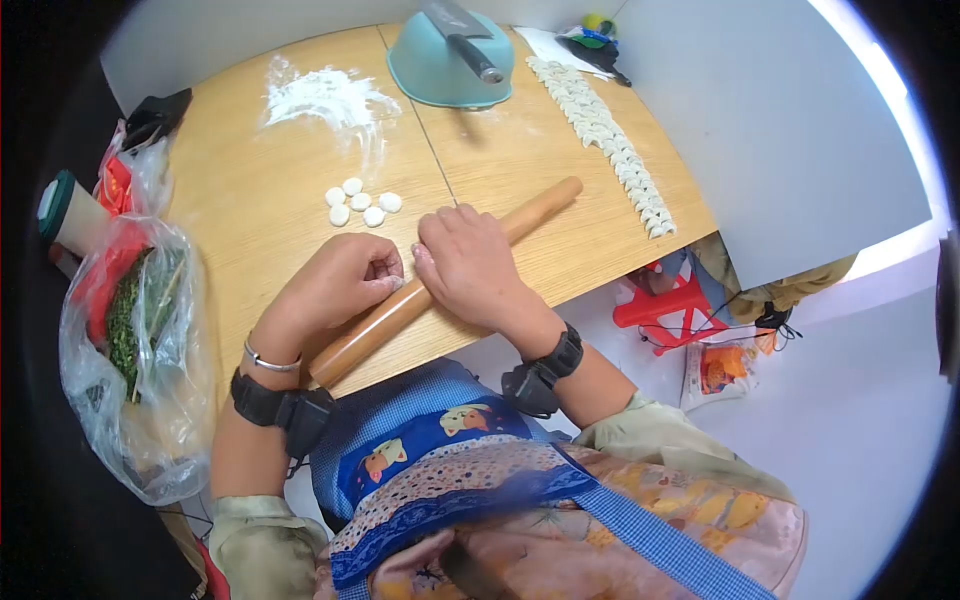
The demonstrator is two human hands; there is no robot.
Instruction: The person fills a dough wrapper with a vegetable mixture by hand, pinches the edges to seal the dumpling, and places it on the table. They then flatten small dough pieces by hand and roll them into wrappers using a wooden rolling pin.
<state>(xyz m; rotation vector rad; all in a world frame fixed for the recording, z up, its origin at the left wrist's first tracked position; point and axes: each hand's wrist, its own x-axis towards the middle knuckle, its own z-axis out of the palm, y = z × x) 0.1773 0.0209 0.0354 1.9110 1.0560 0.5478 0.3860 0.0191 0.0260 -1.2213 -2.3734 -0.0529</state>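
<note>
A wooden rolling pin (372, 333) lies slantwise near the table's front edge. My right hand (468, 258) is closed over the middle of it, fingers together and palm down. Close beside the pin, my left hand (345, 283) is curled with thumb and fingertips pressed together. What the left fingers pinch, if anything, is hidden; some white flour shows on them. Just beyond my hands sit several small flattened rounds of dough (373, 216). Farther back, white flour (330, 97) is spread on the wooden table (270, 190).
An upturned teal bowl (430, 80) at the back carries a cleaver (465, 45). Rows of folded dumplings (615, 145) run along the right side. At left are a plastic bag of greens (140, 340) and a green-lidded cup (75, 215). A red stool (670, 312) stands below right.
</note>
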